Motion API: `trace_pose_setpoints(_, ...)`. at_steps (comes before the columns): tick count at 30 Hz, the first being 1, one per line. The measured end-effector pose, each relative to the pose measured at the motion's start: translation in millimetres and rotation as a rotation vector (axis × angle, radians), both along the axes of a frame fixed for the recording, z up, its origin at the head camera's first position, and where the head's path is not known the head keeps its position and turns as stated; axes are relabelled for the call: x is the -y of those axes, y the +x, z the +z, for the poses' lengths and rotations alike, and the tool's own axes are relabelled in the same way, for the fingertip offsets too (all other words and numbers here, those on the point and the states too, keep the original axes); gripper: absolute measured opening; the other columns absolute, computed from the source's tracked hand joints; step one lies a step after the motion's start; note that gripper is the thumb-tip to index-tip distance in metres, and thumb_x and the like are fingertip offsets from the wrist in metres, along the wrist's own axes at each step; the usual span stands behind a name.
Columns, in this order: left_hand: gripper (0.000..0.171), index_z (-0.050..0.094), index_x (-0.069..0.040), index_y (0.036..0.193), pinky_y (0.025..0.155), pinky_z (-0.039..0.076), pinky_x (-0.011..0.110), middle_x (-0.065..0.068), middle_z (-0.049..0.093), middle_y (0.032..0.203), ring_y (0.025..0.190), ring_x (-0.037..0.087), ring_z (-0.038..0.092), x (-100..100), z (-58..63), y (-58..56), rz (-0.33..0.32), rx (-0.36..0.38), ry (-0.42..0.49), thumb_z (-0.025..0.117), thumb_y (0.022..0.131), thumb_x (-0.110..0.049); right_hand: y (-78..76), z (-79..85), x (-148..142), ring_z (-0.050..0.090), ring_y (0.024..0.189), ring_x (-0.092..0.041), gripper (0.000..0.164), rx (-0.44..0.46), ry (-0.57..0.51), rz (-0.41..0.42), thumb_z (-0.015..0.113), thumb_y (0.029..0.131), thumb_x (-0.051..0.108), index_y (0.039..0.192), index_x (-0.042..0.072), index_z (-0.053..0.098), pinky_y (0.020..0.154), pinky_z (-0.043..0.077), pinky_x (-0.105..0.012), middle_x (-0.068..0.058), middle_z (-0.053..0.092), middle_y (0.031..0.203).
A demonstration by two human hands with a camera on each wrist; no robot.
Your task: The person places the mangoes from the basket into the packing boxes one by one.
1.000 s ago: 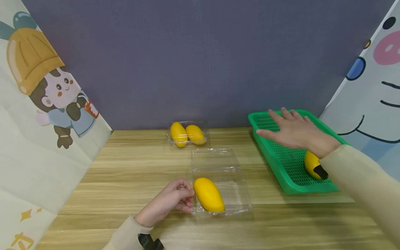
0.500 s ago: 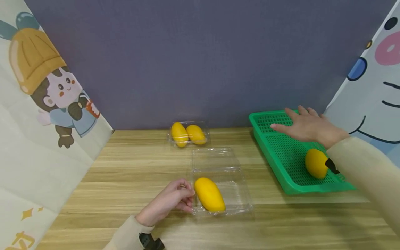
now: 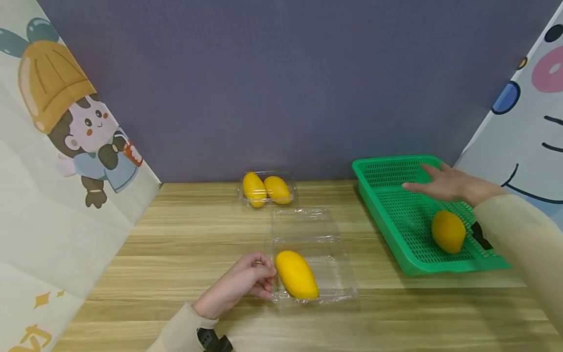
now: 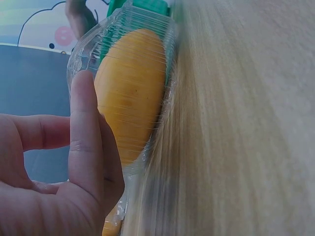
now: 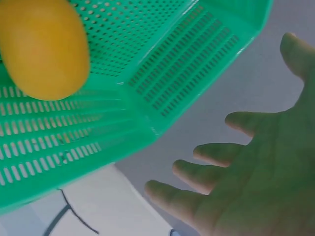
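Note:
A clear plastic clamshell box (image 3: 332,274) lies with its lid folded back on the wooden table. One yellow mango (image 3: 296,275) fills its left side. My left hand (image 3: 246,278) pinches the box's left edge between thumb and fingers; in the left wrist view the fingers (image 4: 84,132) lie against the clear wall beside the mango. Over the far right part of a green plastic basket (image 3: 379,222), my right hand (image 3: 446,185) is spread, palm down, holding nothing. Another mango (image 3: 448,232) rests in that basket, below and nearer than the hand.
Behind the first box, a second clear box (image 3: 288,182) holds two mangoes (image 3: 254,189) near the grey back panel (image 3: 272,88). Printed side panels (image 3: 39,205) flank the table (image 3: 184,234). The basket's right side is close to the right panel (image 3: 534,161).
My right hand has moved rightward over the basket, uncovering more of the mango there. My left hand stays at the box edge.

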State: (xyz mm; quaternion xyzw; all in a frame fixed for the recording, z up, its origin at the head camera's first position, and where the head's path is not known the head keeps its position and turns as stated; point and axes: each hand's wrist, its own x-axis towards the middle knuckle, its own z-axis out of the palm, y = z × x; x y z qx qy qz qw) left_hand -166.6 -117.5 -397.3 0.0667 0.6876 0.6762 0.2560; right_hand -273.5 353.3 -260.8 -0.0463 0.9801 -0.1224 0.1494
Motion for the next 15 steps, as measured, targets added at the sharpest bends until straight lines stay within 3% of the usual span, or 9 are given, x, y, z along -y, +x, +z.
trace_pose_setpoints(7, 0.016, 0.052, 0.0, 0.102, 0.067, 0.063, 0.033, 0.01, 0.058, 0.081, 0.069, 0.017, 0.06, 0.0, 1.3, 0.9, -0.002, 0.001, -0.001, 0.062, 0.095, -0.009, -3.3, -13.9, -11.0, -0.004, 0.134, -0.072, 0.108, 0.057, -0.058, 0.001, 0.043, 0.1, 0.065, 0.153, -0.015, -0.008, 0.101, 0.011, -0.086, -0.054, -0.005, 0.147)
trace_pose_setpoints(15, 0.016, 0.051, 0.001, 0.103, 0.067, 0.063, 0.032, 0.011, 0.059, 0.082, 0.069, 0.017, 0.06, -0.2, 2.1, 1.5, -0.011, 0.002, 0.004, 0.062, 0.095, -0.009, -2.6, -31.4, -23.1, 0.003, 0.133, -0.072, 0.11, 0.101, -0.079, 0.002, 0.047, 0.099, 0.064, 0.149, -0.022, 0.0, 0.106, 0.013, -0.082, -0.051, -0.002, 0.148)
